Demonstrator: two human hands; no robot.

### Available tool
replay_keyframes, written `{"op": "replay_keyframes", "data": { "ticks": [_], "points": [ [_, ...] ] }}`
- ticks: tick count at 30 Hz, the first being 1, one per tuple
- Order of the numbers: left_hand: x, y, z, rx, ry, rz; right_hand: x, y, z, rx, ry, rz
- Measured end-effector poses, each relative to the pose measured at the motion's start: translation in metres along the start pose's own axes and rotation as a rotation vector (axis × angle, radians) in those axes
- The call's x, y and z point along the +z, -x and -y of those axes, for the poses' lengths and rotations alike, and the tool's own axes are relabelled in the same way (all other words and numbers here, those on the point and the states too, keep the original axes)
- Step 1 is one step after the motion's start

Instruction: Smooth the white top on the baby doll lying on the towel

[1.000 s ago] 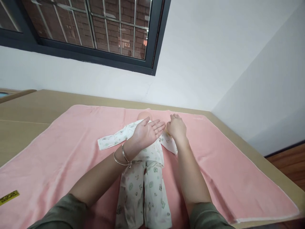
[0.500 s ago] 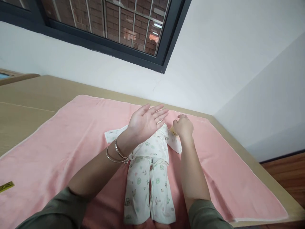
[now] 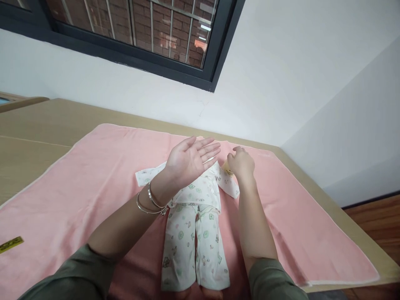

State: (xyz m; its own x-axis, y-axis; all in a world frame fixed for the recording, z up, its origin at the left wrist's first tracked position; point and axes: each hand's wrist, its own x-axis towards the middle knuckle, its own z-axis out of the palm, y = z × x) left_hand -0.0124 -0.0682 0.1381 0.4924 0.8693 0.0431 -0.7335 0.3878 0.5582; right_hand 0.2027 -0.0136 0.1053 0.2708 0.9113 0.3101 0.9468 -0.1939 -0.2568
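Doll (image 3: 195, 216): small baby doll, flat on its back on pink towel (image 3: 78, 191) over tabletop (image 3: 34, 141), about mid-width, head toward far edge, feet toward near edge. Head hidden behind raised hand. Dressed in white outfit with small green and pink prints: long-sleeved top, matching trousers. One sleeve stretched out flat toward left edge, other sleeve angled toward right edge. Trouser legs straight, side by side, touching. Bare feet just showing at trouser hems, at picture's lower border.
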Motion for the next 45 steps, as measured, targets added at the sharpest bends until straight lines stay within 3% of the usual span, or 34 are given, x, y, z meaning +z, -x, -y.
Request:
{"op": "replay_keyframes", "data": {
  "ticks": [3, 6, 10, 13, 18, 21, 24, 27, 32, 35, 40, 43, 45],
  "points": [
    [0.0, 0.0, 0.001, 0.005, -0.003, -0.026, -0.002, -0.002, -0.003, 0.035, -0.07, 0.017],
    [-0.002, -0.002, 0.004, -0.041, -0.02, -0.146, -0.001, -0.001, -0.001, 0.02, -0.189, 0.0],
    [0.0, -0.006, 0.011, -0.131, -0.062, -0.336, 0.005, 0.023, 0.024, -0.23, -0.387, -0.049],
    [0.009, -0.001, 0.018, -0.067, -0.062, -0.265, 0.006, 0.06, 0.052, -0.452, -0.633, 0.1],
    [0.019, 0.018, 0.027, 0.203, -0.223, -0.127, -0.014, 0.119, 0.077, -0.633, -0.794, 0.063],
    [0.015, 0.025, 0.033, 0.373, -0.444, -0.115, -0.027, 0.135, 0.078, -0.792, -0.888, 0.14],
    [0.01, 0.03, 0.046, 0.494, -0.706, -0.087, -0.034, 0.137, 0.072, -0.769, -1.017, 0.169],
    [0.013, 0.042, 0.064, 0.502, -0.901, -0.002, -0.038, 0.13, 0.063, -0.659, -1.127, 0.151],
    [0.023, 0.063, 0.084, 0.418, -0.889, 0.078, -0.043, 0.122, 0.057, -0.545, -1.144, 0.097],
    [0.021, 0.064, 0.079, 0.435, -0.753, -0.032, -0.038, 0.129, 0.063, -0.583, -1.094, 0.132],
    [0.016, 0.054, 0.043, 0.579, -0.694, -0.224, -0.028, 0.155, 0.075, -0.858, -1.038, 0.299],
    [0.016, 0.051, 0.032, 0.592, -0.591, -0.274, -0.029, 0.164, 0.077, -0.917, -1.038, 0.374],
    [0.015, 0.053, 0.036, 0.604, -0.582, -0.281, -0.032, 0.163, 0.076, -0.921, -1.062, 0.375]
  ]
}}
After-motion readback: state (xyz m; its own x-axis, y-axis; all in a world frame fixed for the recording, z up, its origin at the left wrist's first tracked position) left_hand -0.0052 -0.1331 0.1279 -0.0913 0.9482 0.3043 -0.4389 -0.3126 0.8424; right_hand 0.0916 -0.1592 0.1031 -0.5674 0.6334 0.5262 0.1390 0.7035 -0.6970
